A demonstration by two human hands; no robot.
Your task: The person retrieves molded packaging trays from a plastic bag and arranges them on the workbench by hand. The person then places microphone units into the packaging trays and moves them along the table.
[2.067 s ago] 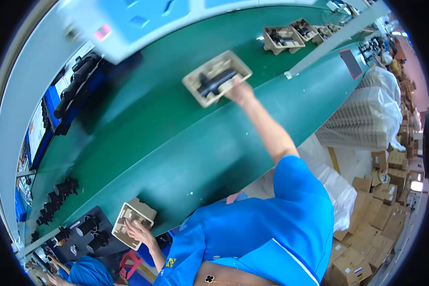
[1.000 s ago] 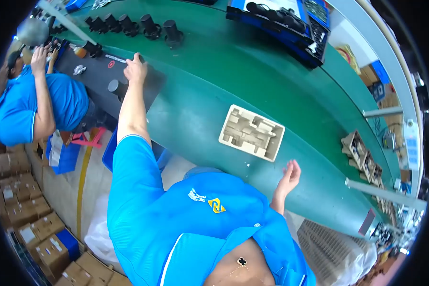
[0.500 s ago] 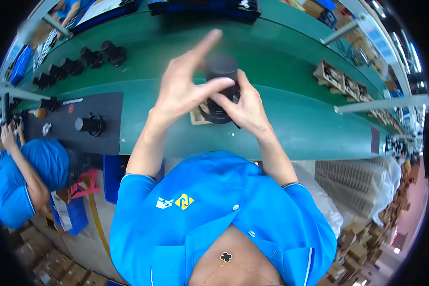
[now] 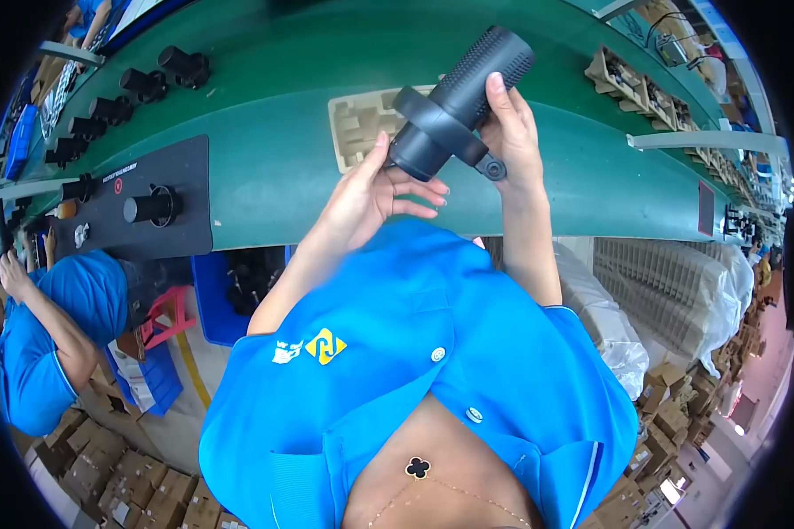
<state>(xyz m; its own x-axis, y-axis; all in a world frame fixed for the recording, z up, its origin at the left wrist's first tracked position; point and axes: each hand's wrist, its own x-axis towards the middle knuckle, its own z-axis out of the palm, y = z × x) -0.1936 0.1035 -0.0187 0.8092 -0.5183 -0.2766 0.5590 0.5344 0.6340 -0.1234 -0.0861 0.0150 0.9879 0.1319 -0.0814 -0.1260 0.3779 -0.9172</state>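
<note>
A black microphone (image 4: 481,75) with a perforated grille is held tilted above the bench, its grille end up and to the right. Around its body sits a ring mount (image 4: 439,123) with a round swivel joint. My right hand (image 4: 513,141) grips the microphone from the right side, thumb on the grille. At the lower end is my left hand (image 4: 370,196), fingers apart and palm turned up; its thumb is close to the base, and I cannot tell if it touches. Behind them a beige moulded pulp tray (image 4: 348,115) lies on the green bench (image 4: 278,189).
Several black microphones (image 4: 141,84) stand in a row at the back left. Another microphone (image 4: 146,209) is on a dark mat (image 4: 194,176). A co-worker (image 4: 53,326) sits at the left. Cardboard trays of parts (image 4: 622,79) line the right side, and stacked pulp trays (image 4: 662,282) stand below.
The microphone has gone from upright to tilted, with its ring mount now in view. My left hand has dropped from beside its top to its lower end. The pulp tray is more exposed.
</note>
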